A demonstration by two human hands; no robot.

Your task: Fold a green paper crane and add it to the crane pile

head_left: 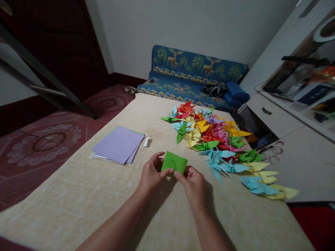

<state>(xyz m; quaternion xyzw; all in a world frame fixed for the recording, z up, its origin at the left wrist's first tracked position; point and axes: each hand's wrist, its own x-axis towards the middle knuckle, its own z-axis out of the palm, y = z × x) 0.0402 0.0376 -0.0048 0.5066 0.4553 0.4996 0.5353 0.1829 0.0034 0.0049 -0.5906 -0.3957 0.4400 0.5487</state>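
A small folded square of green origami paper [175, 161] is held up just above the table, tilted toward me. My left hand [154, 173] pinches its left side, thumb on the lower edge. On the lower right, my right hand [192, 181] grips it the same way, so both thumbs nearly meet at the bottom. The fingers behind the paper are partly hidden. To the left lies a stack of purple paper sheets [119, 143] on a clear plastic wrapper, with a green edge showing beneath. Right of my hands spreads a pile of colourful folded paper cranes [209, 132].
The table [104, 205] has a pale patterned cover. A small white scrap [146, 141] lies beside the stack. Beyond the far edge stands a blue sofa [193, 75] with a deer pattern. A white cabinet [300, 157] is on the right, a metal ladder [47, 75] on the left.
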